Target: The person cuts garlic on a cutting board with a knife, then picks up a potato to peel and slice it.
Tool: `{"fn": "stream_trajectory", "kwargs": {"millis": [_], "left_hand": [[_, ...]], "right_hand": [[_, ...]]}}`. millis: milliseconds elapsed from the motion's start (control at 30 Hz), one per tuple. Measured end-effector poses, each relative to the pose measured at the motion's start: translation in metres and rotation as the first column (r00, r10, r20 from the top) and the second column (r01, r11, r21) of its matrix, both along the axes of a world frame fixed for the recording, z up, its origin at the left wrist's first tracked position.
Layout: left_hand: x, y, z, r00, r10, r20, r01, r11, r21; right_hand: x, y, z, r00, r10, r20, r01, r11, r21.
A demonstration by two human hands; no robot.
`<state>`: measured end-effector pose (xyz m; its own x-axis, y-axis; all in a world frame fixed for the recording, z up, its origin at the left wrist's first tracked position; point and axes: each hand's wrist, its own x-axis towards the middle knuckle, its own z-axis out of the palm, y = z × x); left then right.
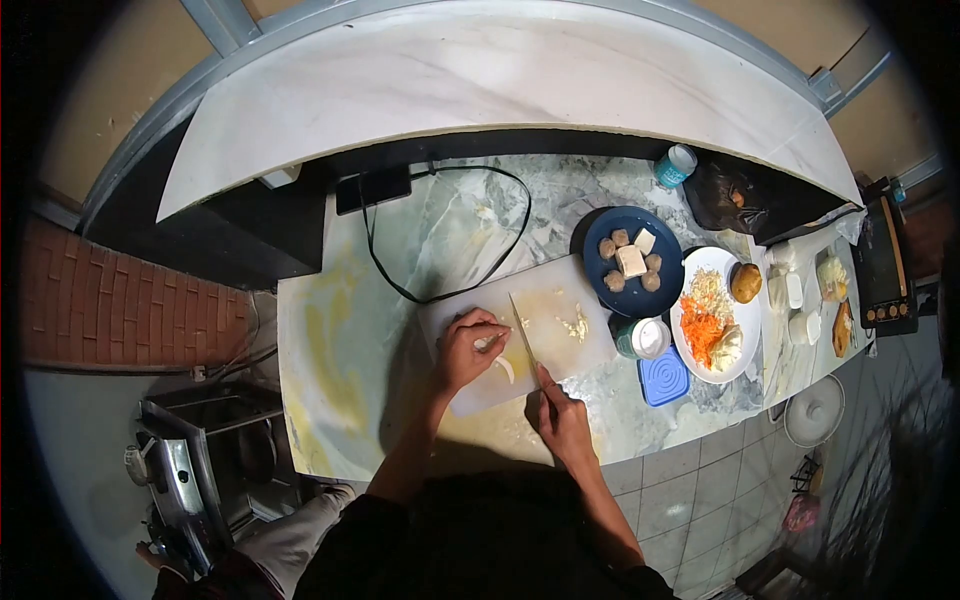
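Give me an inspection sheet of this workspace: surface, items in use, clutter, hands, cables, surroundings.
Surface: marbled counter, yellowish patches towards the left.
Items in use: knife over the cutting board; chopped pale bits and a curved slice on it.
Clutter: blue plate and white plate, both holding food; jar and blue square item close by the board.
Hands: left hand, fingers curled on a pale piece; right hand, grip closed on the knife handle.
Cables: black loop on the counter, reaching near the board.
Surroundings: brick wall left; another person's hand lower left.
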<state>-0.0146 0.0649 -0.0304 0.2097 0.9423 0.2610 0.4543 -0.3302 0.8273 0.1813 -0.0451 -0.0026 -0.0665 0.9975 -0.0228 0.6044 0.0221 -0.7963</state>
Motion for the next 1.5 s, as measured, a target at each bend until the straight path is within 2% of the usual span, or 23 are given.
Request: {"fn": "stream_trajectory", "kwargs": {"millis": [33,167,233,267,333,567,733,967,1067,1133,1267,1500], "left_hand": [[0.0,-0.001,0.001,1.0,-0.01,0.019,0.011,1.0,-0.01],[-0.002,-0.001,0.001,0.999,-0.029,0.028,0.03,0.999,-0.032],[-0.001,-0.002,0.004,0.999,-0.025,0.033,0.026,0.999,-0.041],[0.0,-0.002,0.004,0.999,-0.017,0.039,0.019,0.999,-0.05],[0.0,0.0,0.003,0.999,-0.02,0.033,0.021,0.999,-0.032],[0.0,-0.001,0.004,1.0,-0.025,0.019,0.025,0.999,-0.033],[-0.001,0.0,0.002,1.0,-0.021,0.011,0.021,1.0,-0.01],[0.0,-0.001,0.002,0.999,-0.006,0.032,0.007,0.999,-0.033],[0.0,0.0,0.001,1.0,-0.001,0.007,0.001,1.0,0.024],[0.001,-0.001,0.004,1.0,0.017,0.026,-0.018,1.0,0.016],[-0.003,0.001,0.003,0.996,-0.001,0.09,0.004,0.999,-0.033],[-0.002,0.0,-0.001,0.998,0.011,0.058,-0.01,1.0,-0.015]], "right_hand": [[0.0,0.0,-0.002,1.0,-0.015,-0.009,0.016,0.996,0.083],[-0.004,0.001,-0.003,0.999,-0.016,-0.031,0.021,0.988,0.154],[-0.006,-0.001,0.001,1.0,0.0,-0.029,-0.002,0.998,-0.066],[-0.008,-0.001,-0.001,1.0,-0.003,-0.029,0.001,0.998,-0.065],[-0.011,-0.001,-0.005,0.998,-0.024,-0.051,0.026,0.999,0.042],[-0.014,-0.004,-0.005,0.998,-0.035,-0.058,0.034,0.999,-0.021],[-0.01,-0.003,-0.005,1.0,-0.016,0.011,0.015,1.0,0.025],[-0.005,-0.001,-0.006,1.0,-0.011,0.013,0.011,0.999,0.039],[-0.007,0.001,0.001,1.0,-0.008,0.016,0.008,1.0,0.021],[-0.01,0.0,0.006,1.0,0.005,-0.007,-0.005,0.998,-0.069],[-0.015,0.001,0.009,0.999,-0.031,-0.01,0.031,0.999,0.014],[-0.015,0.0,0.004,1.0,0.0,0.006,0.0,0.998,-0.067]]}}
